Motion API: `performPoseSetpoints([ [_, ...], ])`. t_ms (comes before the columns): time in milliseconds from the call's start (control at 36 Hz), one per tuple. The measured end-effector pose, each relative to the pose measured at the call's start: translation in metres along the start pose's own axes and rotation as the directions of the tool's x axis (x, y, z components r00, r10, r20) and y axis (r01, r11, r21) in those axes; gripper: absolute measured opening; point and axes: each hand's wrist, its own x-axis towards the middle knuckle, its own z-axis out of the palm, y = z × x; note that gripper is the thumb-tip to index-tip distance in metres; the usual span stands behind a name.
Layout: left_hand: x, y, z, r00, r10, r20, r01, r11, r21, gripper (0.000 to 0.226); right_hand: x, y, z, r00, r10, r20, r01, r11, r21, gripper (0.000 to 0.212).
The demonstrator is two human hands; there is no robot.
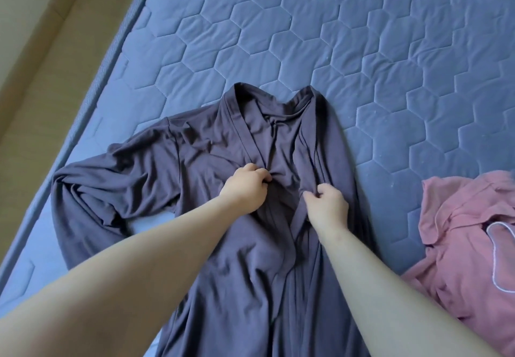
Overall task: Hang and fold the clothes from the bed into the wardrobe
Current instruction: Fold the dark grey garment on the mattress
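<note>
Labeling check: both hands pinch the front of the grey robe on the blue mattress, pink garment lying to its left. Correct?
One error: the head view shows the pink garment right of the grey robe, not left. The left hand and right hand do pinch its front on the blue mattress.

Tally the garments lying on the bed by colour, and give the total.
Dark purple-grey: 1, the robe, pinched by the left hand and the right hand
Pink: 1, the crumpled garment
Total: 2
</note>
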Motion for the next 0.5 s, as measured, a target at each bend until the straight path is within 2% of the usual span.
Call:
performPoseSetpoints([
  [56, 0.001, 0.007, -0.004, 0.999, -0.041, -0.013, 0.04, 0.999, -0.025, 0.034, 0.002, 0.011, -0.007, 0.997, 0.076, 0.007, -0.075, 0.957, 0.281, 0.036],
  [111, 0.0, 0.017, -0.008, 0.995, -0.064, -0.08, 0.062, 0.998, -0.028, 0.032, -0.001, 0.019, -0.014, 0.982, 0.174, 0.07, -0.184, 0.821, 0.54, 0.029],
  [167, -0.002, 0.03, -0.011, 0.99, -0.048, -0.13, 0.039, 0.996, -0.076, 0.029, -0.002, 0.023, -0.022, 0.978, 0.196, 0.072, -0.194, 0.724, 0.662, 0.015],
  [250, -0.004, 0.055, -0.01, 0.999, -0.028, -0.036, 0.016, 0.952, -0.306, 0.031, -0.005, 0.019, -0.035, 0.984, 0.175, -0.019, -0.098, 0.636, 0.765, 0.009],
  [306, -0.009, 0.072, -0.01, 0.993, -0.028, 0.119, 0.092, 0.812, -0.577, 0.036, -0.007, 0.012, -0.041, 0.99, 0.121, -0.072, -0.016, 0.609, 0.793, 0.01],
  [361, -0.011, 0.083, -0.008, 0.964, -0.02, 0.266, 0.219, 0.631, -0.744, 0.031, -0.011, 0.005, -0.046, 0.995, -0.014, -0.097, 0.082, 0.673, 0.735, 0.02],
  [389, -0.011, 0.085, -0.007, 0.957, -0.03, 0.289, 0.258, 0.547, -0.796, 0.026, -0.013, 0.002, -0.047, 0.993, -0.097, -0.064, 0.114, 0.711, 0.693, 0.025],
  [444, -0.009, 0.08, -0.001, 0.966, -0.154, 0.209, 0.257, 0.445, -0.858, 0.012, -0.018, -0.003, -0.048, 0.978, -0.191, 0.09, 0.091, 0.766, 0.636, 0.026],
  [500, -0.003, 0.069, 0.002, 0.93, -0.363, 0.058, 0.245, 0.495, -0.834, 0.013, -0.019, -0.002, -0.043, 0.962, -0.131, 0.241, -0.03, 0.824, 0.566, 0.022],
])
